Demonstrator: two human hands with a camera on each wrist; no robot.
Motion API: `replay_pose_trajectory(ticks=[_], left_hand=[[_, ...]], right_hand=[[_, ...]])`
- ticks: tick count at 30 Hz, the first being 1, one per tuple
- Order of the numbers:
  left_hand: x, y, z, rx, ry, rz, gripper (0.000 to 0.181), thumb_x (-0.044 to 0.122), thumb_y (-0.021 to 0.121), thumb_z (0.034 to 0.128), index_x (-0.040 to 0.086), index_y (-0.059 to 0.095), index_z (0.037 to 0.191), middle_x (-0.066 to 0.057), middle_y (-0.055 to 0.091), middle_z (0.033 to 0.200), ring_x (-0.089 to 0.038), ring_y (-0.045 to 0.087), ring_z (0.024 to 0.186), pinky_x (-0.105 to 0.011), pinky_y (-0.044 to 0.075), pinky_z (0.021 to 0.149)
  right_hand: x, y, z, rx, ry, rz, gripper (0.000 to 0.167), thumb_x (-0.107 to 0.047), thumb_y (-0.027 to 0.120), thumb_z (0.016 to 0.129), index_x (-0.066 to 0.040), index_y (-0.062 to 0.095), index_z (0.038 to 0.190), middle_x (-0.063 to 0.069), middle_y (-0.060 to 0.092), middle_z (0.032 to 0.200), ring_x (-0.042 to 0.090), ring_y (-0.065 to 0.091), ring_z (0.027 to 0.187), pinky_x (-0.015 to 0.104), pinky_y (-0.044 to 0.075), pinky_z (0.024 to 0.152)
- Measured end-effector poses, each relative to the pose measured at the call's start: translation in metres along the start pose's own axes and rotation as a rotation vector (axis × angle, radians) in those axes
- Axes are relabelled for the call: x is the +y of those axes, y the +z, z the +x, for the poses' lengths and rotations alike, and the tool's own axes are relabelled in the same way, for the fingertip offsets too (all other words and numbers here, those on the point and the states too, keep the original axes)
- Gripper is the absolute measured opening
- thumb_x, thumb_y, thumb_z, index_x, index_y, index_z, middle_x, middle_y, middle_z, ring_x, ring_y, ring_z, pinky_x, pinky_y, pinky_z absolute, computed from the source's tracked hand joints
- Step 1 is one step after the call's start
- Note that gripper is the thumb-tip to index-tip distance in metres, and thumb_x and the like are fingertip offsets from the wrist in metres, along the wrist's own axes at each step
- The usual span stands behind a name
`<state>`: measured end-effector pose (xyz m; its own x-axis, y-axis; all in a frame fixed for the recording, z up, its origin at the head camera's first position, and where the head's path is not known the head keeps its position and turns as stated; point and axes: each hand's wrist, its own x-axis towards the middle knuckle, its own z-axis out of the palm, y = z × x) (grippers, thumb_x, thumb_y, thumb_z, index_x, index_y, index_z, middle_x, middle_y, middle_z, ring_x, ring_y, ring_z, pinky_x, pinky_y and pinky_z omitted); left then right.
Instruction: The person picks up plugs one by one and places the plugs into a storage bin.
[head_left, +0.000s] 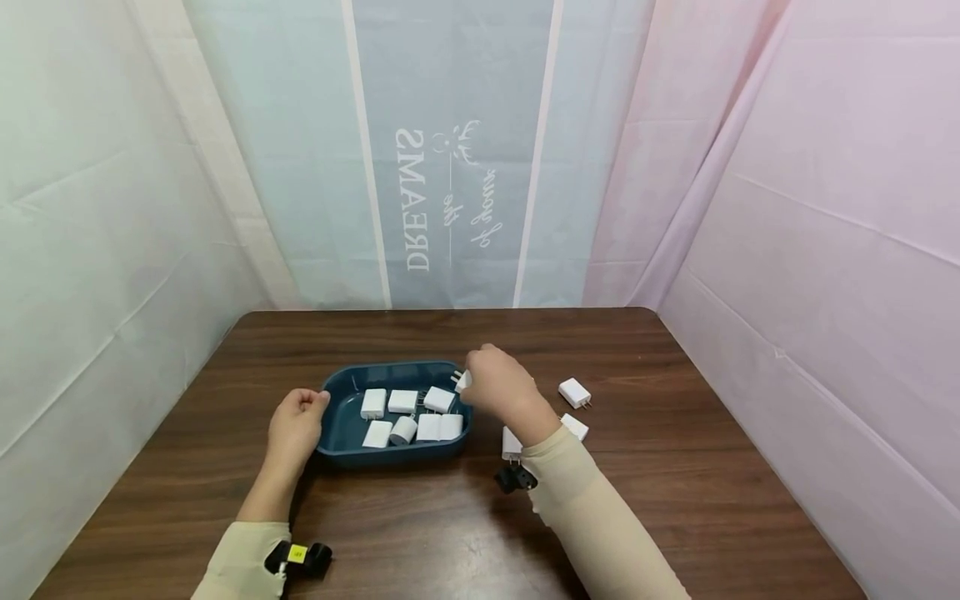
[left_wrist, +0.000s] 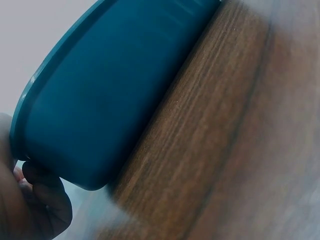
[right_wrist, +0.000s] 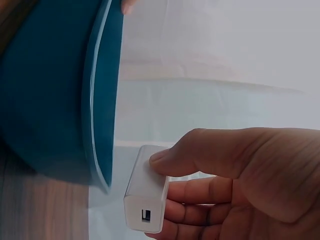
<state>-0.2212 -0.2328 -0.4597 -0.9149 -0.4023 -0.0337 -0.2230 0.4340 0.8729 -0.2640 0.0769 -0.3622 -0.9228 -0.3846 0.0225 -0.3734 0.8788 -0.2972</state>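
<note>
A blue basin holds several white plug adapters. At its left end the left hand pinches the rim; in the left wrist view that hand grips the basin's edge with curled fingers. Over the basin's right end the right hand holds a white adapter, prongs pointing left. The right wrist view shows the right hand pinching this adapter between thumb and fingers, its USB port visible, beside the basin wall and not touching it.
Right of the basin, an adapter lies on the brown table. Another adapter and one more lie near the right forearm, partly covered. Fabric curtains stand behind and at both sides.
</note>
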Motion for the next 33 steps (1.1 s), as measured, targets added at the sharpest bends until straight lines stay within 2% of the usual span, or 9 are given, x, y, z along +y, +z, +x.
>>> replay_pose_trajectory(ticks=[6,11,16,21,28,33], left_hand=[[-0.001,0.002,-0.001,-0.008,-0.004,-0.010,0.037,0.037,0.049,0.1087,0.001,0.057,0.117,-0.008,0.052,0.088,-0.023,0.051,0.081,-0.031,0.042,0.064],[-0.001,0.002,0.000,-0.002,0.007,-0.005,0.037,0.036,0.048,0.1088,0.001,0.056,0.117,-0.008,0.051,0.087,-0.023,0.050,0.080,-0.031,0.041,0.064],[0.000,0.002,0.000,-0.003,0.016,-0.003,0.036,0.035,0.048,0.1089,0.001,0.056,0.117,-0.007,0.050,0.084,-0.023,0.050,0.078,-0.031,0.041,0.062],[0.000,0.002,-0.001,0.002,0.020,-0.003,0.036,0.035,0.049,0.1087,0.001,0.056,0.116,-0.007,0.050,0.084,-0.023,0.050,0.077,-0.031,0.041,0.062],[-0.001,0.000,-0.001,0.013,0.012,0.006,0.036,0.036,0.049,0.1086,0.001,0.056,0.115,-0.007,0.051,0.083,-0.023,0.051,0.077,-0.032,0.041,0.063],[0.000,-0.001,0.000,0.010,0.014,-0.001,0.036,0.036,0.049,0.1085,0.001,0.056,0.116,-0.006,0.050,0.084,-0.023,0.050,0.079,-0.032,0.041,0.064]], right_hand=[[-0.011,0.008,0.003,-0.021,-0.028,-0.025,0.014,-0.019,0.077,0.084,-0.012,0.065,0.081,0.008,0.059,0.100,0.017,0.053,0.071,0.034,0.046,0.061],[-0.021,0.012,0.005,-0.011,-0.065,-0.044,0.020,-0.020,0.079,0.083,-0.012,0.062,0.074,0.007,0.060,0.096,0.017,0.054,0.071,0.034,0.047,0.061],[-0.031,0.016,0.004,-0.035,-0.073,-0.016,0.027,-0.020,0.078,0.084,-0.014,0.058,0.068,0.008,0.061,0.100,0.016,0.051,0.066,0.031,0.045,0.057],[-0.040,0.018,0.004,-0.045,-0.082,0.010,0.030,-0.019,0.077,0.082,-0.014,0.054,0.063,0.006,0.059,0.094,0.014,0.047,0.060,0.029,0.041,0.052],[-0.051,0.021,0.008,-0.073,-0.057,0.034,0.027,-0.024,0.080,0.083,-0.015,0.062,0.065,0.003,0.060,0.096,0.013,0.051,0.059,0.028,0.043,0.051],[-0.062,0.023,0.011,-0.083,-0.058,0.078,0.027,-0.025,0.080,0.085,-0.014,0.064,0.067,0.002,0.059,0.084,0.014,0.050,0.057,0.029,0.042,0.050]])
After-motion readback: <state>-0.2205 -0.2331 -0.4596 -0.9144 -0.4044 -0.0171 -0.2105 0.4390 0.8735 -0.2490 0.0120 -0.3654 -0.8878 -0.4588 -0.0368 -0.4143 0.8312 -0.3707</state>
